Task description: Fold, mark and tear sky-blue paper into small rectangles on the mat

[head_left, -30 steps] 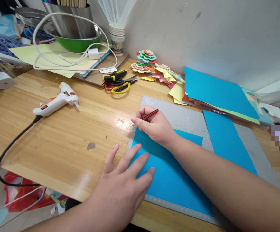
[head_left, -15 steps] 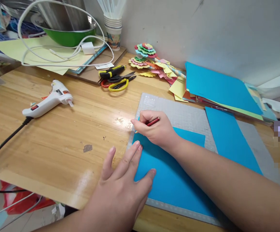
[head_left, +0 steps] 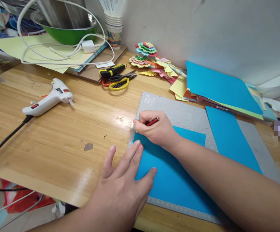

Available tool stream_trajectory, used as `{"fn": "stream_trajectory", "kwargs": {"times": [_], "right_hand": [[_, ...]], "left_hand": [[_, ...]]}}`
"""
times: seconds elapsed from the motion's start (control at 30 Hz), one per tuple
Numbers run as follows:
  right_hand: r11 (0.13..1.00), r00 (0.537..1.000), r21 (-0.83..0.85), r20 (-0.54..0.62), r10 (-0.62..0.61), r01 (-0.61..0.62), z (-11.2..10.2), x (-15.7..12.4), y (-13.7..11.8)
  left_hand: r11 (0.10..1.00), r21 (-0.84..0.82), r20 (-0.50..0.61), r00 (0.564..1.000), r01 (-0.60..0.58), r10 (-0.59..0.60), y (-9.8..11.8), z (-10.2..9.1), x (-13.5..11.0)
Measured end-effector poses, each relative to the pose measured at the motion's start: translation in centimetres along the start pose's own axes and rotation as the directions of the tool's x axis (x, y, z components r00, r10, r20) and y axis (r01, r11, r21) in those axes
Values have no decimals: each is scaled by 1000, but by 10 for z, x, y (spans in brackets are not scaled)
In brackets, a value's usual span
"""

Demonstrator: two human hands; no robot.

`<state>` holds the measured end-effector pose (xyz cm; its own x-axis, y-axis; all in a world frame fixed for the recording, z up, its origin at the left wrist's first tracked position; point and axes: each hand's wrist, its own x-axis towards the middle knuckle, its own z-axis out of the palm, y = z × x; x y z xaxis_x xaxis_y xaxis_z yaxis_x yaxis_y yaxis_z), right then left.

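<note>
A sheet of blue paper [head_left: 173,183] lies on a grey cutting mat [head_left: 178,106]. My left hand [head_left: 125,180] rests with fingers spread on the sheet's left edge. My right hand [head_left: 154,129] is closed round a dark red pencil [head_left: 152,121] above the sheet's upper left corner. The pencil's tip is mostly hidden by my fingers. A second blue strip of paper [head_left: 234,138] lies on the mat to the right, beyond my right forearm.
A white glue gun [head_left: 49,98] with a black cable lies at left. Scissors [head_left: 120,82] and a box cutter [head_left: 112,71] lie behind. Paper flowers [head_left: 146,51], a stack of coloured paper [head_left: 222,87], paper cups [head_left: 114,32] and a green bowl [head_left: 70,36] stand along the back.
Both hands stay in nearly the same place. My right hand has shifted very slightly with the pencil; the view has tilted a little.
</note>
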<state>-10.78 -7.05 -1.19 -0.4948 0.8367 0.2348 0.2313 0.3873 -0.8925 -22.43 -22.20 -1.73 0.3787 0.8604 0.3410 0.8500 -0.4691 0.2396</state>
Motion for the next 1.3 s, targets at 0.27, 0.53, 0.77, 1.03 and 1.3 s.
{"fn": "stream_trajectory", "kwargs": {"times": [0.27,0.53,0.77,1.03,1.3], "right_hand": [[999,1000,24,-9,22,-22,0,0,-1],[1000,1000,-5,0,-2,2,0,0,-1],[1000,1000,18,-16,1,-1,0,0,1],[1000,1000,22,-1,-4,4,0,0,1],[999,1000,21,7,-26,26,0,-1,1]], "left_hand": [[1000,-3,16,1000,5,-5,0,1,-1],[1000,-18,2,1000,18,-18,1,-2,1],[999,-21,10,1000,28,-28,1,-1,2],[999,-25,11,1000,28,-27,1,-2,1],[1000,-22,17,1000,20,-19,1,-2,2]]}}
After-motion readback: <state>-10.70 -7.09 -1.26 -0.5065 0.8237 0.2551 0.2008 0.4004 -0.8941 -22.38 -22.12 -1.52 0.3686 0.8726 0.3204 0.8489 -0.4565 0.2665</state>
